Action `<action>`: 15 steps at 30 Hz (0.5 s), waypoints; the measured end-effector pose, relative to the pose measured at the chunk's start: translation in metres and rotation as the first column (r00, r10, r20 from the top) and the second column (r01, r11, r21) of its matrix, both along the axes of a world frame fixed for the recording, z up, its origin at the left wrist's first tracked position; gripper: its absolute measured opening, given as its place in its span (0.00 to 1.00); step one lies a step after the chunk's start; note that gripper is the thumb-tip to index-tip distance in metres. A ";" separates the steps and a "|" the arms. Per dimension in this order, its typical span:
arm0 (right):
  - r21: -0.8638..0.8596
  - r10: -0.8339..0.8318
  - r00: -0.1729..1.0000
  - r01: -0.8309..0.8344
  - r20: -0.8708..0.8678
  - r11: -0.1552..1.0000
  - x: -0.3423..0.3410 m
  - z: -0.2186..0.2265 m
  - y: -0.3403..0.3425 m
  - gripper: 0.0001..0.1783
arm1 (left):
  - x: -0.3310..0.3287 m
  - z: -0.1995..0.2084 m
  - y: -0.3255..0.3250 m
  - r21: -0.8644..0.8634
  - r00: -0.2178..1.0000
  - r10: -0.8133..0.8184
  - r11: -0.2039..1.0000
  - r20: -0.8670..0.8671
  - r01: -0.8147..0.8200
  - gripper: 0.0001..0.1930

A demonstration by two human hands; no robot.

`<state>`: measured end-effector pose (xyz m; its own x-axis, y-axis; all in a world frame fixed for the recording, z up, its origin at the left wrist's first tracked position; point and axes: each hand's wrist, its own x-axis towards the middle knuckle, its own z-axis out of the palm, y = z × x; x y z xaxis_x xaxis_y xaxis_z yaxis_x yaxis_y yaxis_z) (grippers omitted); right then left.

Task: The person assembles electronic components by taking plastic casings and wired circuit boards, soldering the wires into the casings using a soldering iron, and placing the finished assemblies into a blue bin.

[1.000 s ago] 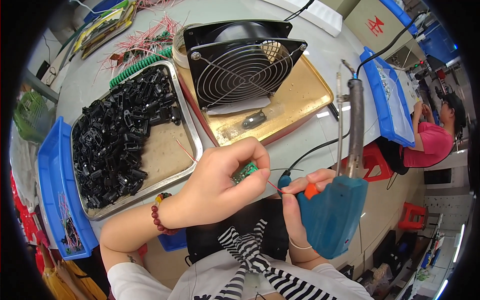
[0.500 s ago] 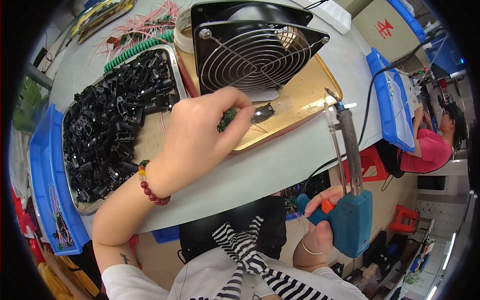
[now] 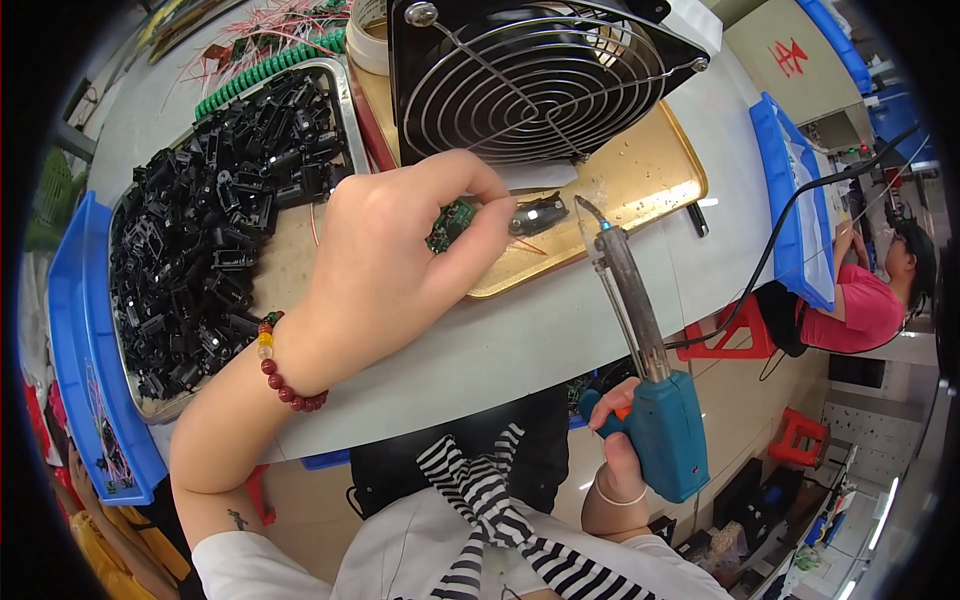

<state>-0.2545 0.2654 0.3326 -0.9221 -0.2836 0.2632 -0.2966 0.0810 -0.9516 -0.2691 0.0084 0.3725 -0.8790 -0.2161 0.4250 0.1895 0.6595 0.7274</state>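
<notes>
My left hand is closed in a pinch over the gold tray's near edge. Between its fingers shows a green circuit board. A small black plastic housing sticks out past the fingertips; whether it is joined to the board is hidden. Thin copper-coloured wires hang beside it. My right hand grips a teal soldering gun upright, fingers at its orange trigger. Its bent tip is just right of the housing, seemingly a little apart from it, with faint smoke near it.
A black fan with a wire guard stands on the gold tray. To the left, a metal tray holds many black housings, with a blue bin beside it. Pink wires lie behind. A black cable trails right, near a seated person.
The soldering gun has moved left, bringing its tip close to the black housing. My left hand keeps its pinch on the circuit board. The view has shifted slightly.
</notes>
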 end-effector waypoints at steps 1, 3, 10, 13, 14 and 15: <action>0.001 0.000 1.000 0.000 0.002 1.000 -0.001 -0.001 0.001 0.15 | 0.000 0.000 0.000 -0.001 1.000 -0.004 1.000 -0.006 0.004 0.04; 0.040 0.023 0.998 -0.021 -0.056 0.999 -0.003 -0.001 0.001 0.12 | -0.001 0.000 0.000 -0.001 1.000 -0.009 1.000 -0.012 0.009 0.04; 0.042 0.029 0.999 -0.027 -0.044 0.999 -0.002 -0.008 0.002 0.09 | 0.002 -0.003 -0.001 -0.002 1.000 -0.005 1.000 0.007 0.005 0.04; 0.035 -0.007 1.000 0.007 -0.001 0.999 -0.001 -0.007 0.002 0.08 | 0.001 -0.002 -0.001 -0.003 1.000 -0.011 1.000 -0.004 0.011 0.04; 0.062 -0.026 1.000 0.027 -0.005 0.998 0.000 -0.008 0.003 0.08 | 0.001 -0.002 -0.001 -0.010 1.000 -0.013 1.000 -0.011 0.013 0.04; 0.089 -0.046 0.999 0.046 -0.009 0.995 0.000 -0.008 0.004 0.07 | 0.001 -0.002 -0.001 -0.009 1.000 -0.013 1.000 -0.011 0.013 0.04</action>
